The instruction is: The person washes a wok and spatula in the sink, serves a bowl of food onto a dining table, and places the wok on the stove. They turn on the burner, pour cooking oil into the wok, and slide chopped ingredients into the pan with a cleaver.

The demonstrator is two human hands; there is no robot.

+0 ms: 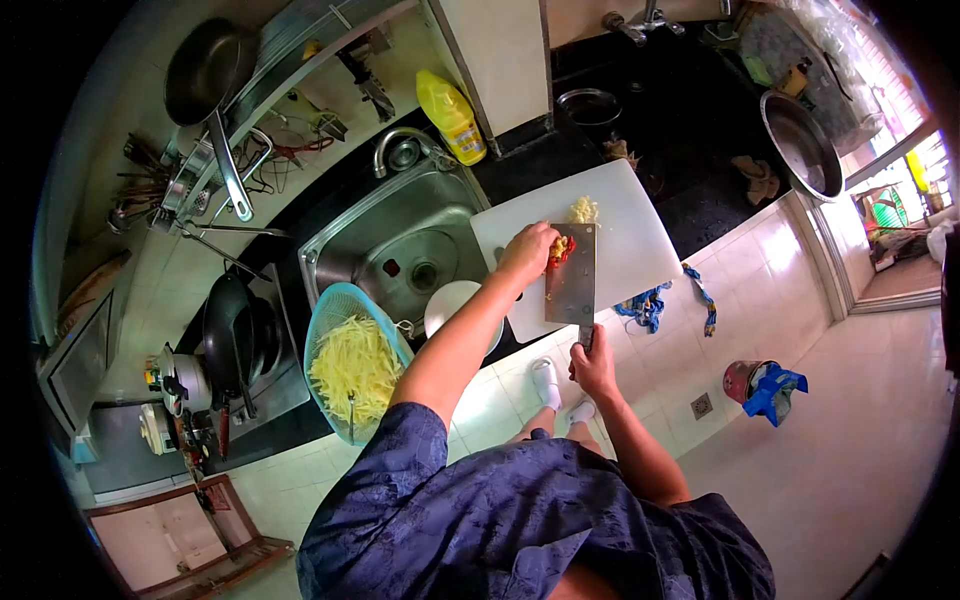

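My right hand (594,366) is wrapped round the handle of a cleaver (573,290), whose broad blade lies over a white cutting board (632,222). Chopped red chili (560,251) sits at the far left corner of the blade. My left hand (530,252) is curled against the chili with its fingers closed; the fingertips are partly hidden. Just beyond the blade's far edge is a small heap of pale minced garlic, by its look (583,209), on the board.
A steel sink (330,235) lies left of the board. In front of it stands a blue basket (322,318) of pale shreds (355,365), beside a white bowl (445,308). A yellow bottle (452,115) stands behind the sink. A bin (742,380) is on the floor at right.
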